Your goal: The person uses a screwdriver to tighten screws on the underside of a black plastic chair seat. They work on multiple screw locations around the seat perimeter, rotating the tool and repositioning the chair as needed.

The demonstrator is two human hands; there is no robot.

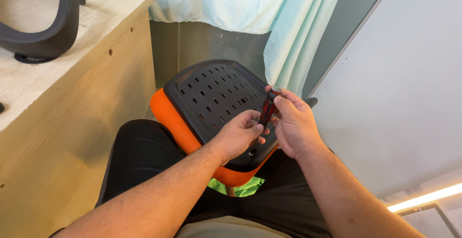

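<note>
Looking down from head height at a seated person's lap, where both bare hands work a dark red, translucent-handled screwdriver (267, 108) against the black perforated plastic underside of a seat pan (211, 93) w/ an orange mesh cushion edge (168, 115). The right hand (294, 125) is closed around the upper handle, fingers wrapped and thumb near the black cap at the top. The left hand (239, 134) is curled round the lower handle & shaft, fingertips pinching it. The screwdriver stands nearly upright, tilted slightly, between the two hands, above the near edge of the seat pan; its tip is hidden behind the left hand, so what it meets can't be told, though a small screw or bolt head (250, 154) shows just below that hand. The seat rests tilted on the person's black trousers (139, 156), its far side cut off by the hands. A bright green patch shows under the cushion; can't tell what it is. At left stands a pale wooden bench (72, 98) w/ a black curved plastic part (48, 31) on top, cropped by the frame edge. Pale blue-green fabric (231, 2) hangs behind, and a white panel (404, 98) fills the right side.
</note>
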